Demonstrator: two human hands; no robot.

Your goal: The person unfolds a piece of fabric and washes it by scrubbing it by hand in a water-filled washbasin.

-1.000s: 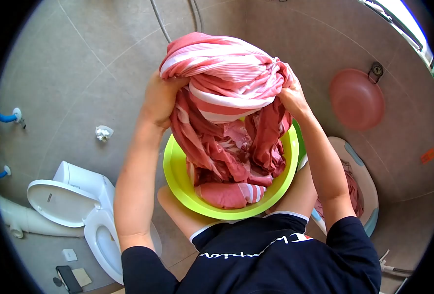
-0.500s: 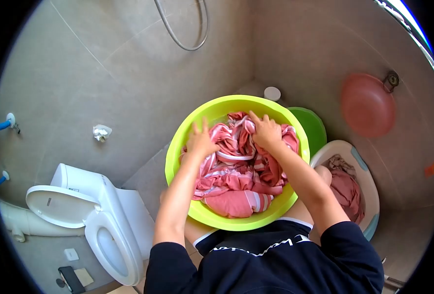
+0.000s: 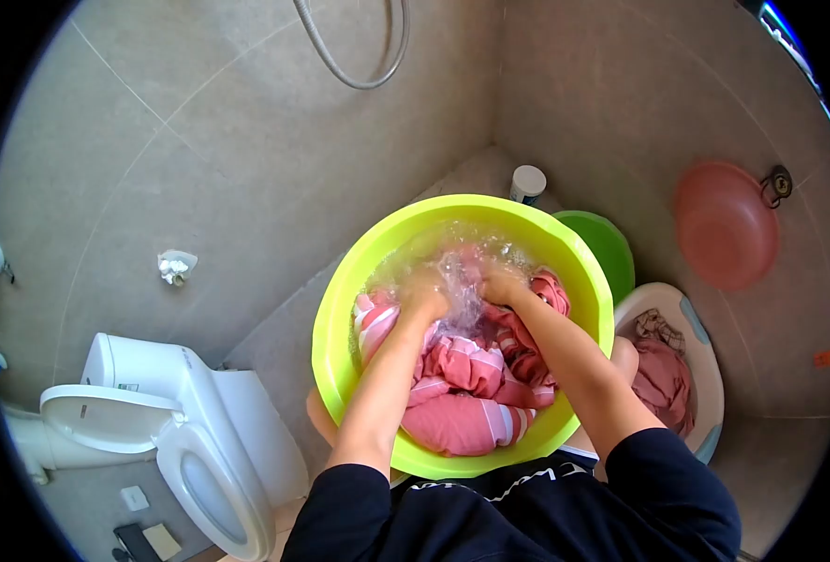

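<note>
A large yellow-green basin (image 3: pixel 340 393) stands in front of me with water and a pink, white-striped cloth (image 3: pixel 471 426) in it. My left hand (image 3: pixel 422 292) is down in the water at the basin's middle, against the cloth. Close beside it, my right hand (image 3: pixel 503 283) is pushed into the same spot. Water splashes up between and beyond both hands. The fingers of both are hidden by the splash and the cloth, so I cannot tell how they are closed. Part of the cloth bulges above the water near my body.
Right of the basin are a green tub (image 3: pixel 611 253) and a white tub (image 3: pixel 710 361) with dusky-pink clothing (image 3: pixel 660 375) in it. A white container (image 3: pixel 528 184) stands behind. A pink basin (image 3: pixel 726 225) hangs on the wall. Left is a toilet (image 3: pixel 204 478); above, a shower hose (image 3: pixel 340 70).
Both hands have gone from resting spread on the cloth's top down into the water, closer together. The cloth's far part has sunk and water now splashes up. The view has shifted slightly.
</note>
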